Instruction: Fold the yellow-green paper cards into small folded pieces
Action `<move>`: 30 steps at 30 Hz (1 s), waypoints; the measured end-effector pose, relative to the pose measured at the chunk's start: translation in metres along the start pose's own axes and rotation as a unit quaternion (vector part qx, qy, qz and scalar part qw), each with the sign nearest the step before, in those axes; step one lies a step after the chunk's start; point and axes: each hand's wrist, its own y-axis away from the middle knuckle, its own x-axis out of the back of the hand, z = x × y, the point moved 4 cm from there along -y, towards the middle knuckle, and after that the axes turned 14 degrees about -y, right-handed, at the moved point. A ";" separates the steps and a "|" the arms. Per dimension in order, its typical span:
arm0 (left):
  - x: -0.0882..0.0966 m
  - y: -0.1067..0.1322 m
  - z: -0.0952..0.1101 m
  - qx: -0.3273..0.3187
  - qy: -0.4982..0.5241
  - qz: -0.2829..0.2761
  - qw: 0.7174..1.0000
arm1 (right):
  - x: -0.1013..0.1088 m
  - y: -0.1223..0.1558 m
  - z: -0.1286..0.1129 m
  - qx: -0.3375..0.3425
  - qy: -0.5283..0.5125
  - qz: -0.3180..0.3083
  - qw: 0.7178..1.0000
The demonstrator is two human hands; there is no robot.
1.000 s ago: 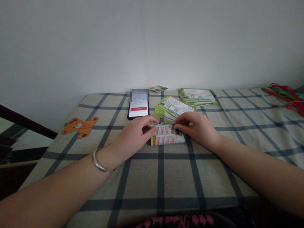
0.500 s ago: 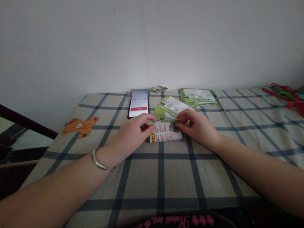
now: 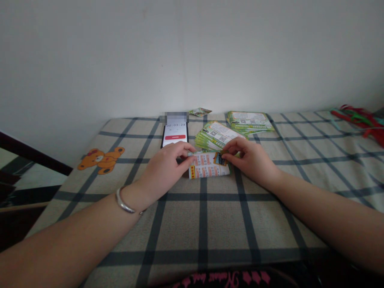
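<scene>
A folded paper leaflet (image 3: 207,167), white with red and orange print, lies on the checked cloth (image 3: 210,216) in front of me. My left hand (image 3: 163,168) pinches its left end with thumb and fingers. My right hand (image 3: 250,159) pinches its upper right corner. A silver bangle (image 3: 123,204) circles my left wrist. Just beyond the leaflet lies a fanned stack of green leaflets (image 3: 217,136), and a second squared stack (image 3: 249,121) sits further back.
A phone (image 3: 175,135) with a lit screen and a red button lies behind my left hand. A small crumpled wrapper (image 3: 200,112) rests by the wall. Red and green cords (image 3: 360,120) lie at the far right. A bear print (image 3: 100,159) marks the cloth at left.
The leaflet has been folded over and looks shorter, and it has shifted slightly away from me. Both hands moved a little forward with it.
</scene>
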 end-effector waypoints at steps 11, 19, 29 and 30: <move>0.002 0.000 0.000 0.016 0.011 0.015 1.000 | 0.000 -0.001 -0.001 -0.009 -0.003 0.004 1.000; 0.002 -0.001 0.000 0.002 0.002 0.024 1.000 | 0.000 -0.001 0.002 -0.024 -0.007 0.005 1.000; 0.010 -0.004 0.011 -0.094 -0.111 0.055 0.988 | -0.001 -0.004 -0.001 0.043 0.102 -0.009 0.994; 0.009 -0.004 0.011 -0.094 -0.114 0.053 0.988 | -0.001 -0.004 -0.001 0.042 0.105 -0.013 0.994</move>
